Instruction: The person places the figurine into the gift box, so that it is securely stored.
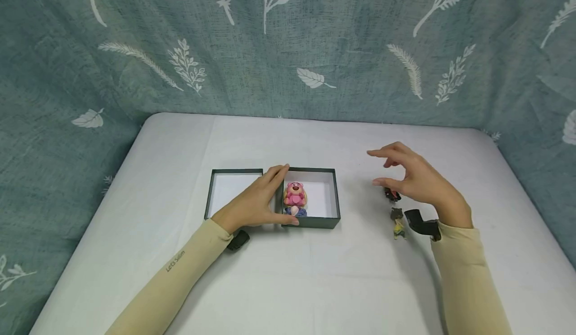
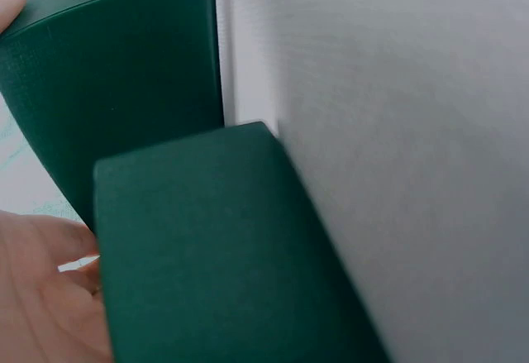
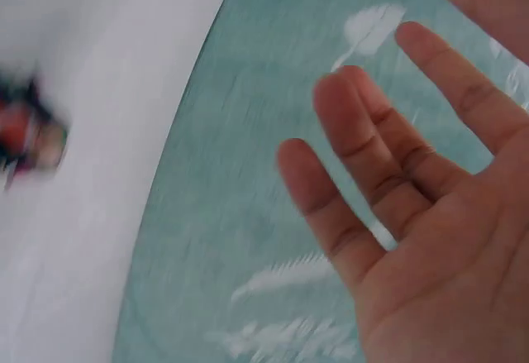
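In the head view, my left hand (image 1: 252, 202) grips the left end of a dark green box (image 1: 321, 222), thumb at its front wall and fingers at the back rim. Inside this white-lined box, a pink bear figurine (image 1: 295, 195) with a blue lower part lies at the left. My right hand (image 1: 416, 177) hovers right of the box, fingers spread and holding nothing. Below its thumb lies a dark red-and-black figurine (image 1: 392, 195), partly hidden by the hand. Nearer the front is a small figurine (image 1: 398, 222) in yellow and green with a dark head.
A second shallow, white-lined green box part (image 1: 231, 187) lies just left of the box, partly behind my left hand. The white-covered table (image 1: 292, 285) meets a teal leaf-patterned cloth (image 1: 351, 50) at its back edge. Black wrist mounts (image 1: 422, 223) sit at both sleeves.
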Available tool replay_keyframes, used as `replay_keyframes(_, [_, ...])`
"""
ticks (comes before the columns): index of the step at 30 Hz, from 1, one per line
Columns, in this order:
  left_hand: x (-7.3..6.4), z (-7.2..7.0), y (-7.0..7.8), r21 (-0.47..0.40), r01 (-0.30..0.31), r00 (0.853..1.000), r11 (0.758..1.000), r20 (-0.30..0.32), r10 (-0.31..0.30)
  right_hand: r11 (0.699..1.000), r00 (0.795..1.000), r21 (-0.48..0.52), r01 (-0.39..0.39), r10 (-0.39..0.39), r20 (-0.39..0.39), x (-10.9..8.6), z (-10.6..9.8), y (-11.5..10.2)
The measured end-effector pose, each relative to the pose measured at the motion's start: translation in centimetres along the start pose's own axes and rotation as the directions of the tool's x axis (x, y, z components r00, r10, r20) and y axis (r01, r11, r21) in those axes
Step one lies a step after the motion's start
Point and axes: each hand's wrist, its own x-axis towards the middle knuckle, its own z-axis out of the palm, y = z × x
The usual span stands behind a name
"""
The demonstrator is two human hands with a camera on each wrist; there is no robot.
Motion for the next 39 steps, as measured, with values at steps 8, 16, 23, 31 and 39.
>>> replay_keyframes(8, [-0.1, -0.1, -0.2, 0.002, 0.002, 1.000, 1.000, 0.002, -0.002, 0.996, 0.995, -0.002, -0.085, 0.085, 0.059, -1.1, -0.1, 3.2])
replay_keyframes(16, [-0.1, -0.2, -0.3, -0.002, 0.004, 1.000, 1.000, 0.004, -0.004, 0.976, 0.959, 0.020, -0.216, 0.208, 0.193, -0.8, 1.1, 5.1])
replay_keyframes(23, [-0.1, -0.4, -0.1, 0.001, 0.004, 1.000, 1.000, 0.002, -0.004, 0.966, 0.940, 0.010, -0.259, 0.249, 0.234, -0.9, 1.3, 5.9])
replay_keyframes(31, [-0.1, -0.2, -0.1, -0.010, 0.006, 1.000, 1.000, 0.004, -0.006, 0.939, 0.904, -0.045, -0.340, 0.340, 0.260, -1.8, 1.0, 6.6])
replay_keyframes(39, [0.1, 0.0, 0.0, -0.010, -0.003, 1.000, 1.000, 0.003, 0.003, 0.921, 0.876, -0.003, -0.389, 0.371, 0.307, -2.1, 1.2, 6.9])
